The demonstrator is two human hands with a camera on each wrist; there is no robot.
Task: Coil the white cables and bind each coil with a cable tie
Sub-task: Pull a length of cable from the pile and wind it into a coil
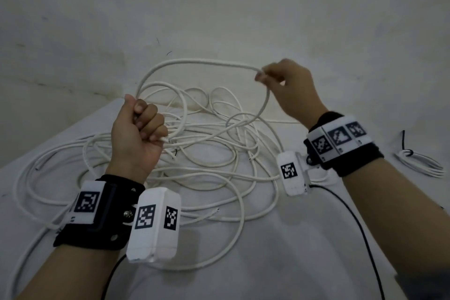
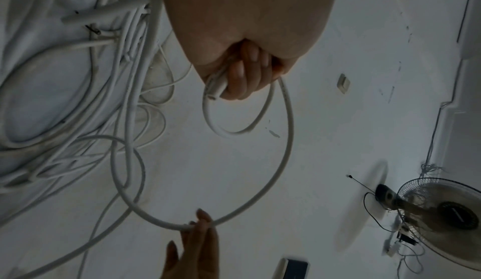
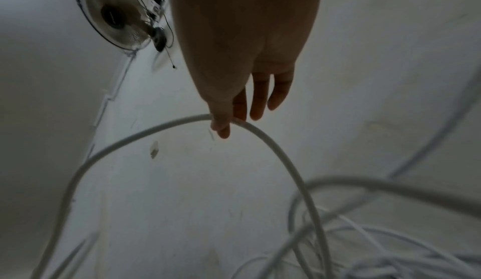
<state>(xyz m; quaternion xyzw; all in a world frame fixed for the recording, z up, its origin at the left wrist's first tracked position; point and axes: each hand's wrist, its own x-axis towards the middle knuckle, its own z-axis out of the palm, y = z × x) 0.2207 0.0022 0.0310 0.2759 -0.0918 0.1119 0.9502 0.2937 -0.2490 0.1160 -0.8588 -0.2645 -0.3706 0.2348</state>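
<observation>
A tangle of loose white cables (image 1: 207, 153) lies on a white-covered table (image 1: 267, 263). My left hand (image 1: 140, 126) is a fist around one cable near its cut end (image 2: 213, 90), holding a small loop (image 2: 234, 123). From that fist a big raised loop (image 1: 202, 62) arcs to my right hand (image 1: 267, 75), which pinches the cable between thumb and forefinger (image 3: 221, 127) above the pile; the other fingers hang straight. One finished coil (image 1: 421, 161), bound with a black cable tie (image 1: 407, 152), rests at the table's right edge.
A scuffed white wall (image 1: 219, 7) stands just behind the table. The wrist views show a standing fan (image 2: 442, 213) with trailing wires, a wall switch (image 2: 344, 83) and a dark flat object (image 2: 294, 269). Black wrist-camera leads (image 1: 353, 214) trail over the cloth.
</observation>
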